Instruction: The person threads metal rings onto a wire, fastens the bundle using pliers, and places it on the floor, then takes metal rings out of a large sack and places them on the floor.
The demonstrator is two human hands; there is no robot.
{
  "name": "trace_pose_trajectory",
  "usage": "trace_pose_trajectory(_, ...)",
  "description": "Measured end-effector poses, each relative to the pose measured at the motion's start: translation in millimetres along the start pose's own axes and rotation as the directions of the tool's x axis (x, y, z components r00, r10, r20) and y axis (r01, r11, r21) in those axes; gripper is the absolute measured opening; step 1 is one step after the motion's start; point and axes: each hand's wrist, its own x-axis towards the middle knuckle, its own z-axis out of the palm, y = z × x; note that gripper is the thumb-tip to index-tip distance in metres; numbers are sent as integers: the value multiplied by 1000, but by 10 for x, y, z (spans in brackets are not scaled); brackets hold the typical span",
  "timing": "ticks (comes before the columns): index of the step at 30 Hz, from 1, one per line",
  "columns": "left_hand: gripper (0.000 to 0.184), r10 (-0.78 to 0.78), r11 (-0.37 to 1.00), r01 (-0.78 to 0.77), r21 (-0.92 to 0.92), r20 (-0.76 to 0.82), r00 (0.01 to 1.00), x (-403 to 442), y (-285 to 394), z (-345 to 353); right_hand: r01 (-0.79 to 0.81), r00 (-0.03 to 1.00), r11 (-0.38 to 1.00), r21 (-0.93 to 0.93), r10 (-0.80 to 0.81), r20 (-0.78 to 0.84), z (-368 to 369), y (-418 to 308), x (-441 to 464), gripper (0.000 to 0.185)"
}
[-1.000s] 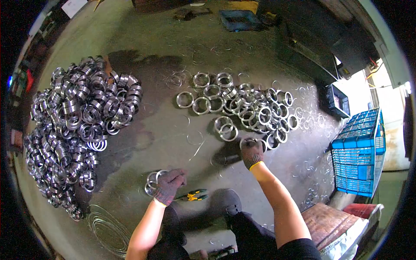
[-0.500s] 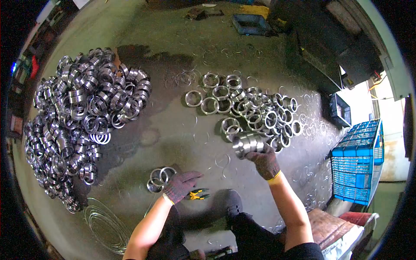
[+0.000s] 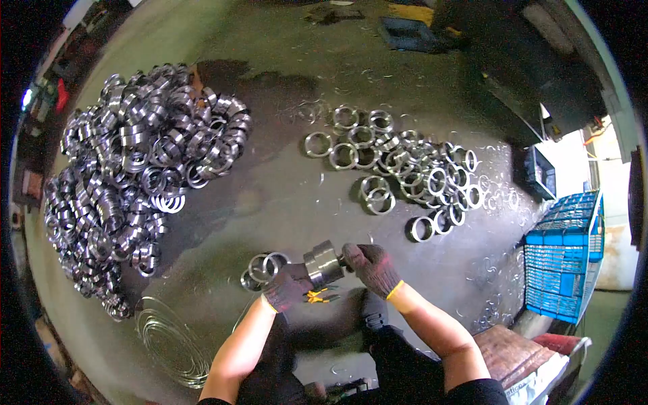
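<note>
A short stack of shiny metal rings (image 3: 322, 264) is held sideways above the floor between my gloved hands. My right hand (image 3: 372, 270) is closed on its right end. My left hand (image 3: 287, 288) is closed against its left end, with some fingers hidden behind the metal. Yellow-handled pliers (image 3: 316, 296) lie on the floor just below the stack, partly covered by my left hand. A few loose rings (image 3: 258, 268) rest beside my left hand.
A large heap of metal rings (image 3: 128, 148) lies to the left, a smaller ring pile (image 3: 405, 169) ahead to the right. A wire coil (image 3: 169, 344) is at lower left. Blue crates (image 3: 560, 256) stand at right. Thin scrap loops (image 3: 499, 196) litter the floor.
My right hand has brought the ring stack from the right pile leftward and toward me. My left hand has moved slightly right and now meets the stack.
</note>
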Motion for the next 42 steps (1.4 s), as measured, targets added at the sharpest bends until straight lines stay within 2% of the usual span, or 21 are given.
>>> trace_pose_trajectory(2, 41, -29, 908, 9, 419, 42, 999, 46, -62, -38, 162, 987, 966, 204, -157, -42, 100, 29, 55, 35)
trace_pose_trajectory(3, 42, -16, 997, 21, -74, 63, 998, 71, -68, -7, 232, 972, 965, 120, -223, -78, 134, 94, 37, 30)
trace_pose_trajectory(4, 39, 131, 873, -134, 468, 40, 991, 98, -114, -85, 300, 950, 953, 33, -295, -101, 134, 5, -18, 25)
trace_pose_trajectory(6, 33, 192, 391, -207, 897, 140, 971, 44, 359, -48, 393, 913, 916, -81, -400, -86, 163, -111, -101, 16)
trace_pose_trajectory(10, 30, 36, 913, 15, 408, -116, 993, 124, -117, -743, 774, 609, 612, -164, -790, -73, 319, -135, -54, 9)
trace_pose_trajectory(12, 27, 20, 138, 95, 986, -99, 995, 150, 76, -765, 770, 618, 580, -266, -781, 85, 268, -361, -116, 11)
trace_pose_trajectory(14, 22, 198, 322, 30, 946, -98, 975, 147, -76, -691, 755, 632, 581, -304, -769, 99, 262, -309, -92, 13)
trace_pose_trajectory(16, 16, 284, 876, -132, 465, -274, 919, 102, 21, -79, 760, 600, 606, -236, -793, -104, 257, -99, 3, 14)
trace_pose_trajectory(17, 15, 412, 268, -266, 926, 139, 901, -17, 109, 55, 627, 776, 779, -5, -625, -87, 156, -12, 68, 18)
trace_pose_trajectory(18, 15, 410, 271, -267, 925, 140, 901, 27, 94, 86, 409, 911, 867, 286, -406, -75, 47, 56, 124, 23)
trace_pose_trajectory(19, 16, 254, 627, -225, 746, 77, 964, 105, 88, 109, 144, 985, 828, 542, -173, 2, -82, 137, 167, 27)
trace_pose_trajectory(21, 17, 124, 855, -92, 511, -28, 992, 146, 137, 183, 249, 957, 784, 568, -108, -271, -414, 742, 412, 33)
trace_pose_trajectory(22, 17, 122, 854, -93, 511, -24, 992, 148, 123, 187, 381, 792, 915, 129, -251, -557, -545, 1533, 749, 34)
trace_pose_trajectory(23, 16, 159, 903, -103, 418, -102, 982, 156, 116, 171, -50, 797, 993, -105, -24, -604, -901, 1381, 598, 34)
trace_pose_trajectory(26, 16, 154, 972, -124, 202, -138, 978, 179, 165, 172, -580, 684, 720, -381, 176, -708, -1401, 1628, 495, 39)
trace_pose_trajectory(29, 16, 65, 953, -25, 303, -125, 990, 160, 140, 225, -538, 759, 625, -565, 68, -648, -1660, 2617, 721, 46)
trace_pose_trajectory(31, 17, 22, 958, 18, 286, -136, 990, 160, 110, 235, -229, 538, 971, -66, 70, -840, -1723, 3676, 1183, 42)
trace_pose_trajectory(32, 17, 24, 957, 17, 288, -137, 990, 167, 98, 219, -227, 538, 972, -65, 69, -840, -1737, 3396, 1093, 42)
trace_pose_trajectory(34, 17, 82, 941, -35, 337, -125, 989, 169, 80, 174, -537, 843, 332, -776, 173, -509, -1744, 2408, 710, 39)
trace_pose_trajectory(38, 17, 86, 963, -55, 265, -106, 991, 192, 166, 180, -585, 710, 548, -598, -11, -704, -1524, 2094, 516, 26)
trace_pose_trajectory(42, 20, 50, 978, -7, 208, -204, 978, 241, 219, 302, -313, 887, 534, -785, -130, -442, -1232, 1995, 567, 38)
